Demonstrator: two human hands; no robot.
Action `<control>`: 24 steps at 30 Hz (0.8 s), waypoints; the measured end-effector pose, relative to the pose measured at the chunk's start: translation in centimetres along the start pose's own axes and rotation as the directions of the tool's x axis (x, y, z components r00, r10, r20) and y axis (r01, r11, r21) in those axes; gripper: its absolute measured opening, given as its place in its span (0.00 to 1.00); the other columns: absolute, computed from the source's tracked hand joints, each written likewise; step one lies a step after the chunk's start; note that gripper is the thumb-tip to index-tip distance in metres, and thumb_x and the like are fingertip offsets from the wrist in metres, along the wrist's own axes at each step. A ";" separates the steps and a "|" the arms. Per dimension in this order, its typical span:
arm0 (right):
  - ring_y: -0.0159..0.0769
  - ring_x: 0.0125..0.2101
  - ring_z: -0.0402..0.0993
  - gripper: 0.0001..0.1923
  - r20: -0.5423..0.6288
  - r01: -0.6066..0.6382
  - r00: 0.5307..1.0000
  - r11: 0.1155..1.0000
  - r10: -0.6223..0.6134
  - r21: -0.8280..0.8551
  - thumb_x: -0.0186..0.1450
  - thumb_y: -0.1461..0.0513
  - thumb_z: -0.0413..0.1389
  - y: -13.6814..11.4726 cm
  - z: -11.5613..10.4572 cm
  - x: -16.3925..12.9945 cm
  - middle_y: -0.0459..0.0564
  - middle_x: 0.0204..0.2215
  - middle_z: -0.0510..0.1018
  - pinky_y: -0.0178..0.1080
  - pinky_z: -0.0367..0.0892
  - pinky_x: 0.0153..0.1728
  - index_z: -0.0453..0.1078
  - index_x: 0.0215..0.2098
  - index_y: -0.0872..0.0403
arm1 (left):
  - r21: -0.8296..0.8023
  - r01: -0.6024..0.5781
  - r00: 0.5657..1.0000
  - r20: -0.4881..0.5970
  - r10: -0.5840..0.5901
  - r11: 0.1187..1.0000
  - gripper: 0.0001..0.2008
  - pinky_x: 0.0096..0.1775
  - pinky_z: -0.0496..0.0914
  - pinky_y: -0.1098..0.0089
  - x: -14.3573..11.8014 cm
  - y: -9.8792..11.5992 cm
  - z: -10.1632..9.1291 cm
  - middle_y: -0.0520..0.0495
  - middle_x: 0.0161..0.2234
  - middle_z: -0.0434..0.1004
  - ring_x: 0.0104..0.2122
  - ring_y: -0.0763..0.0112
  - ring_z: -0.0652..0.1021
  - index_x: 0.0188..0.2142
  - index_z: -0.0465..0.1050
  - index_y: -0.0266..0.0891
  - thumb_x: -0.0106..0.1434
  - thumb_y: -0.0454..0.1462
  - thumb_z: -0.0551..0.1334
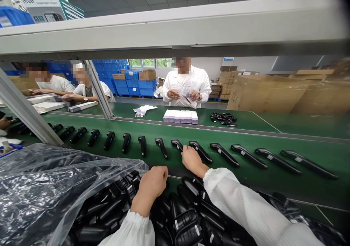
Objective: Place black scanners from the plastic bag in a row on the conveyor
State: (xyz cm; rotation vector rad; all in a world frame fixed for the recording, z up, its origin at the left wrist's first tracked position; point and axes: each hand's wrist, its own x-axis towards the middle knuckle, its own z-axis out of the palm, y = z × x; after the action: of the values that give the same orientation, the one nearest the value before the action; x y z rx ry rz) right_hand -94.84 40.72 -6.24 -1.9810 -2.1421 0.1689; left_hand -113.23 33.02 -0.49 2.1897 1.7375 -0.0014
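Two white-sleeved arms outstretched: right hand fingers pinching a black handset on the belt, left hand fisted.

The person is wearing a white long-sleeved work garment, and both sleeves are showing a fine ribbed or striped weave running along the arm. Each sleeve is ending in a gathered, elasticated cuff that is puckering into small ruffles just behind the wrist. The left hand and the right hand are both going bare, with no gloves, rings or watch showing. The fingers are keeping short, plain nails where these can be made out.
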 end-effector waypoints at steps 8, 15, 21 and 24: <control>0.51 0.52 0.65 0.21 -0.173 0.069 0.982 0.997 -0.072 -0.026 0.73 0.59 0.44 1.6 -1.6 -1.3 0.61 0.52 0.71 0.49 0.63 0.50 0.62 0.61 0.59 | -0.010 -0.049 0.983 0.178 0.050 0.999 0.13 0.36 0.66 0.67 -1.3 -0.1 -1.4 0.48 0.44 0.71 0.38 0.61 0.77 0.38 0.73 0.45 0.52 0.33 0.66; 0.43 0.49 0.70 0.14 -0.141 0.314 0.949 0.896 -0.283 0.315 0.70 0.62 0.48 1.1 -3.5 -3.4 0.55 0.46 0.77 0.43 0.62 0.53 0.74 0.49 0.54 | -0.089 -0.041 0.978 0.198 0.058 0.995 0.14 0.36 0.67 0.67 -1.4 -0.5 -1.2 0.47 0.43 0.70 0.39 0.58 0.76 0.37 0.72 0.44 0.49 0.36 0.69; 0.39 0.35 0.77 0.13 0.320 -0.229 0.934 0.428 -0.156 0.875 0.67 0.55 0.54 -0.7 -4.8 -4.5 0.54 0.35 0.80 0.39 0.71 0.34 0.74 0.40 0.54 | -0.282 -0.189 0.981 -0.085 0.172 0.941 0.09 0.38 0.66 0.68 -1.2 -0.1 -1.7 0.50 0.39 0.66 0.36 0.66 0.73 0.36 0.66 0.43 0.55 0.38 0.64; 0.36 0.29 0.77 0.16 0.492 -0.491 0.834 0.070 -0.252 0.868 0.65 0.53 0.57 -1.7 -5.5 -5.1 0.53 0.30 0.78 0.39 0.72 0.31 0.73 0.38 0.58 | -0.409 -0.363 0.911 -0.342 0.228 0.837 0.09 0.43 0.67 0.68 -0.9 0.8 -1.8 0.50 0.41 0.65 0.40 0.67 0.71 0.39 0.63 0.43 0.58 0.36 0.60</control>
State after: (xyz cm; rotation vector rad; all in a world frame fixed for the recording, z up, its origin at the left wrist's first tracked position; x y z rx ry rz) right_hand -94.85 35.11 -0.91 -1.1309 -1.1170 1.9048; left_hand -113.05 32.45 1.63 2.1272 1.3112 0.7623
